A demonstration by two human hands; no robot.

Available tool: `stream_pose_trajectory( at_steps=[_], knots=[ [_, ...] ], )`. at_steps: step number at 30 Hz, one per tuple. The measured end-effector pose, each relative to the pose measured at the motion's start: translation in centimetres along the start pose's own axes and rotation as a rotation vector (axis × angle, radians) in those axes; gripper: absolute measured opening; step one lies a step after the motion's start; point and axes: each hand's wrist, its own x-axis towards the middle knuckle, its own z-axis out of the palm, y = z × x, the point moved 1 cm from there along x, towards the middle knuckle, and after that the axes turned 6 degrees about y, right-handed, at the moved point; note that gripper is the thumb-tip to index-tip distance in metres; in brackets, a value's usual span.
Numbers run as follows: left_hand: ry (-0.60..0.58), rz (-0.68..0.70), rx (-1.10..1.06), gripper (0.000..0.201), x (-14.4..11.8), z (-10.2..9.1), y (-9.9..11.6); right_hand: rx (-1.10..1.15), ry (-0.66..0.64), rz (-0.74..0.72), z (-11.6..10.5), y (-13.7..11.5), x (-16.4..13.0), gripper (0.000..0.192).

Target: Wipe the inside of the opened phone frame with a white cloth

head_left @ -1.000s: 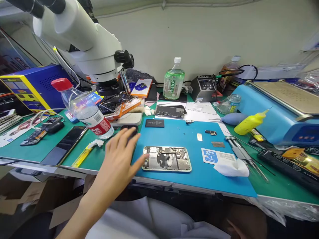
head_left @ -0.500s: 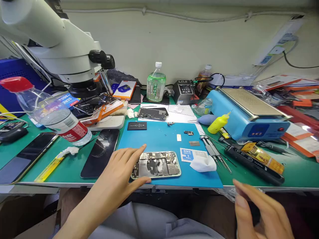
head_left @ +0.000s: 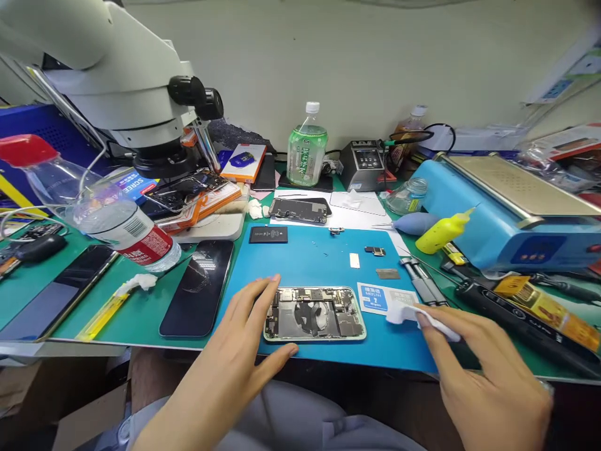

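An opened phone, its inner parts exposed, lies on the blue mat. My left hand spans the phone's left end, fingers along the upper edge and thumb at the lower one, holding it. Between thumb and fingers, my right hand pinches a white wipe at the mat's right side. Beside the wipe lies a blue-and-grey wipe packet, partly covered by it. A loose battery and several small phone parts, among them a metal plate, rest farther back on the mat.
Left stand a tilted water bottle, a dark phone and a microscope. Behind the mat are a phone screen and a green bottle. Screwdrivers, a yellow dropper bottle and a blue heating machine are right.
My right hand has moved from below the table edge up to the mat and taken hold of the white wipe. My left hand stays at the phone; the view has shifted slightly.
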Motion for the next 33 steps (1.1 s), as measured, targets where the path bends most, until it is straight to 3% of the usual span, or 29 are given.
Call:
stream_pose_trajectory(
  at_steps=[4, 9, 16, 20, 23, 26, 33],
  knots=[
    [0.09, -0.028, -0.005, 0.082, 0.1, 0.0, 0.0, 0.0, -0.035, -0.12, 0.9, -2.2, 0.8, 0.018],
    [0.048, -0.046, -0.042, 0.08, 0.1, -0.1, -0.9, 0.041, -0.083, -0.197, 1.6, -3.5, 0.7, 0.018],
    [0.029, -0.09, -0.084, 0.08, 0.5, -0.7, -1.6, -0.048, 0.057, 0.074, 0.5, -1.4, -0.9, 0.015],
    [0.05, -0.094, -0.097, 0.078, 0.4, -0.5, -1.4, 0.049, -0.043, -0.121, 0.4, -1.6, -1.4, 0.025],
    [0.052, -0.098, -0.109, 0.079, 0.3, -0.4, -1.3, 0.091, -0.196, -0.326, 0.7, -2.8, -1.8, 0.029],
    [0.035, -0.127, -0.127, 0.08, 0.4, -0.5, -0.9, 0.064, -0.312, -0.425, 1.2, -3.9, -1.9, 0.03],
    [-0.019, -0.138, -0.134, 0.08, 0.7, -1.0, -0.1, 0.049, -0.266, -0.634, 2.0, -4.2, -1.3, 0.035]
  ],
)
